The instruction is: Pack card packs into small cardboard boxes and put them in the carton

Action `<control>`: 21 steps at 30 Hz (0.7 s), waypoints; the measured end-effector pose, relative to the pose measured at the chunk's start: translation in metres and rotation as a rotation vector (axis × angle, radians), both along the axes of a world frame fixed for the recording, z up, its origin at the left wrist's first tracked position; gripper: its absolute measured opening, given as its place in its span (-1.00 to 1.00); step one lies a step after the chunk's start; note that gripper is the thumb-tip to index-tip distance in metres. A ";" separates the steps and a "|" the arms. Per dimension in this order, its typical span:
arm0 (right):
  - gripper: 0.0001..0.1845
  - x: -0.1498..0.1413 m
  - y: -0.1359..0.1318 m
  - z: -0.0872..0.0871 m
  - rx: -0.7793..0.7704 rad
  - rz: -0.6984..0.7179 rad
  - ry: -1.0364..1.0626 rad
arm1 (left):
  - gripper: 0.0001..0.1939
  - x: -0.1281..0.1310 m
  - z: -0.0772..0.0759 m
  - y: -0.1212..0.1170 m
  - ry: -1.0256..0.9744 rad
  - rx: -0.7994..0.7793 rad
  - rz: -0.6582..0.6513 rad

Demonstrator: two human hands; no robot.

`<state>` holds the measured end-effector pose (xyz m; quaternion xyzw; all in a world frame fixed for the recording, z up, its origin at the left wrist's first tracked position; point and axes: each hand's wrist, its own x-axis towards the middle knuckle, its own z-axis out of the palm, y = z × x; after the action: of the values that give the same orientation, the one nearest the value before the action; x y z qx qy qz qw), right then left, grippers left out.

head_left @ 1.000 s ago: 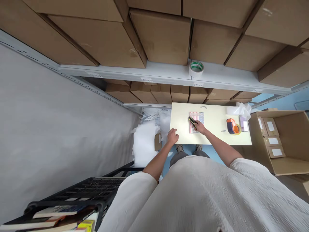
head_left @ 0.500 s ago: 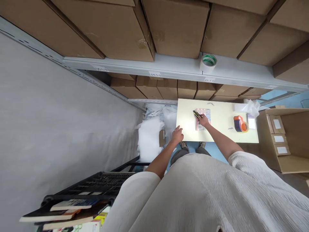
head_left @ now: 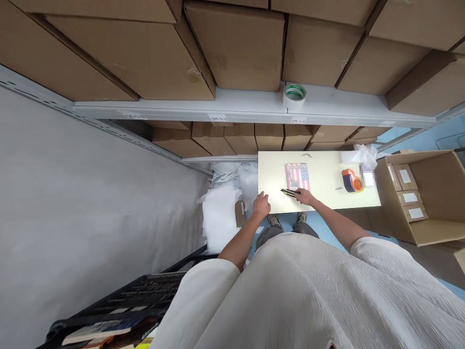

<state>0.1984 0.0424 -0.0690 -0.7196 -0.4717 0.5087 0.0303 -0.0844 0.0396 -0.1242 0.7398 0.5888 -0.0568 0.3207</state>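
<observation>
In my right hand (head_left: 304,196) is a black and yellow utility knife (head_left: 289,192), its tip pointing left. The knife lies just below the near edge of a book (head_left: 298,176) with a flag pattern on its cover. That book rests flat on a pale yellow tabletop (head_left: 325,169). My left hand (head_left: 261,204) is at the table's left front corner, fingers stretched out over the edge and nothing in them.
An orange and purple tape dispenser (head_left: 350,181) stands right on the table, near clear plastic wrap (head_left: 366,154). White foam sheets (head_left: 220,218) lie at left. An open carton (head_left: 436,194) stands right. A tape roll (head_left: 294,96) sits on the shelf; a black crate (head_left: 119,300) is lower left.
My right hand has drawn the knife toward me, off the book, whose cover now shows. My left hand stays by the table corner. The whole view has shifted a little.
</observation>
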 end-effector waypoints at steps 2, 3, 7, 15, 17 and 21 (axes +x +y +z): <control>-0.88 0.003 -0.007 0.001 -0.009 0.045 -0.019 | -0.47 0.000 -0.001 -0.001 0.013 0.011 -0.012; -0.86 0.005 -0.009 0.002 -0.013 0.055 -0.023 | -0.47 0.000 -0.001 -0.001 0.019 0.016 -0.018; -0.72 0.011 -0.012 0.006 0.033 0.042 -0.002 | -0.46 0.001 0.000 -0.002 0.045 0.029 -0.044; -0.76 0.026 0.010 0.026 0.199 -0.201 0.142 | -0.45 0.001 0.000 0.000 0.088 0.047 -0.060; -0.79 0.030 0.015 0.031 0.221 -0.239 0.207 | -0.45 0.002 0.001 0.000 0.098 0.049 -0.061; -0.72 0.039 0.021 0.046 0.253 -0.277 0.345 | -0.46 0.004 0.005 0.001 0.128 0.034 -0.052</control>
<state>0.2376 0.0634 -0.0230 -0.6704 -0.4165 0.5518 0.2694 -0.0808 0.0401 -0.1195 0.7551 0.5895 -0.1022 0.2682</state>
